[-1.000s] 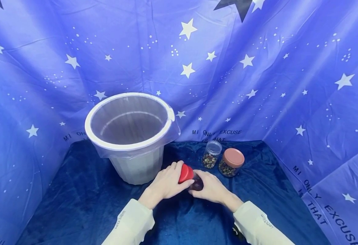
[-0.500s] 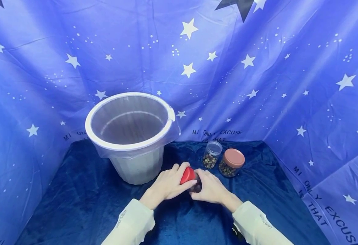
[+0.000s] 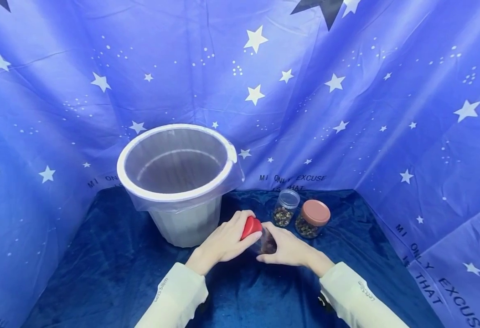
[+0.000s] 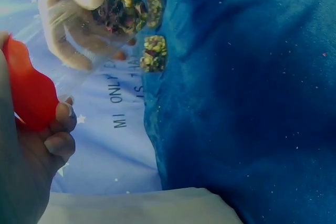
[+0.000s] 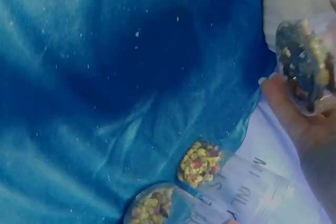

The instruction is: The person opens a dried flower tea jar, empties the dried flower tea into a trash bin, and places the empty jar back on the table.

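Note:
My left hand [image 3: 225, 239] grips a red lid [image 3: 251, 228], its fingers curled over the far side and the thumb along the near side. Just right of it, my right hand [image 3: 291, 248] holds the clear body of a jar [image 3: 267, 243] between thumb and fingers. In the left wrist view the jar is tilted, dark and yellow dried bits [image 4: 121, 9] gathered at its base, the red lid right at its other end. The jar's base [image 5: 304, 69] also shows in the right wrist view. Both hands are close over the blue cloth.
A large white bucket [image 3: 174, 197] with a clear liner stands left of the hands. Behind the right hand stand a clear-lidded jar [image 3: 284, 214] and a pink-lidded jar [image 3: 311, 223], both partly filled with dried bits. A starry blue curtain [image 3: 198, 91] surrounds the cloth [image 3: 240, 291].
Both hands keep their hold on the lid and jar. The right hand has turned slightly on the jar, and its wrist has shifted right. The lid has risen a little with the left hand.

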`<state>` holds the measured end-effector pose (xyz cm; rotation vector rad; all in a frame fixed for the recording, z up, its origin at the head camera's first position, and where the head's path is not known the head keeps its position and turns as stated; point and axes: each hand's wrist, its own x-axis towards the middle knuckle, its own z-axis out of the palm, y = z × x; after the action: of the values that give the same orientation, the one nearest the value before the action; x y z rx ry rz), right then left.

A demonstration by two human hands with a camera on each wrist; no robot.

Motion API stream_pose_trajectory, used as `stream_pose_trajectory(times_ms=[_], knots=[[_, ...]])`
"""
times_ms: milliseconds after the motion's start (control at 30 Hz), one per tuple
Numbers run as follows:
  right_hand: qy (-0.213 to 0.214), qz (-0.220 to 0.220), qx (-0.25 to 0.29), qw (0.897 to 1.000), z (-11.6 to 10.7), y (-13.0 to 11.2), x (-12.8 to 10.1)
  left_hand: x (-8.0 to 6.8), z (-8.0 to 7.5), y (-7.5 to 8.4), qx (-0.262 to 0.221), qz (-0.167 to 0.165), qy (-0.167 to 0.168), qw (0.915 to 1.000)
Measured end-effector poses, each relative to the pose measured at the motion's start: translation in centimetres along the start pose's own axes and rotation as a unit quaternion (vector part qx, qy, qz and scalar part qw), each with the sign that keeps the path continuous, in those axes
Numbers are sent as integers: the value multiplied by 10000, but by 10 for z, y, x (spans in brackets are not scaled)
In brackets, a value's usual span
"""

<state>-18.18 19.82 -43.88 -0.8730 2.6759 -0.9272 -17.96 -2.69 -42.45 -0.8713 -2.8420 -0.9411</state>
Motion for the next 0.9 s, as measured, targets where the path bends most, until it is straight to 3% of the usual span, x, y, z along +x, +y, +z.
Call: stream_pose_trajectory(times_ms=[133,333,533,733,900], knots=[[-68,60,-302,9995,-6,1,-2,-2,-2,-1,-40,110,-77,9999],[-50,76,-508,9987,-7,2,-2,-5,-4,-7,687,721,49,9950],[-25,-88,-512,9986,-5,0,0,-4,-5,-15,1462,1295,532,9793],[106,-231,-466,9986,-2,-3,1,-2,-3,-16,1770,1525,903,9681],[159,-308,-312,9989,-2,-4,1,2,-1,-15,2084,1727,1304,9538]])
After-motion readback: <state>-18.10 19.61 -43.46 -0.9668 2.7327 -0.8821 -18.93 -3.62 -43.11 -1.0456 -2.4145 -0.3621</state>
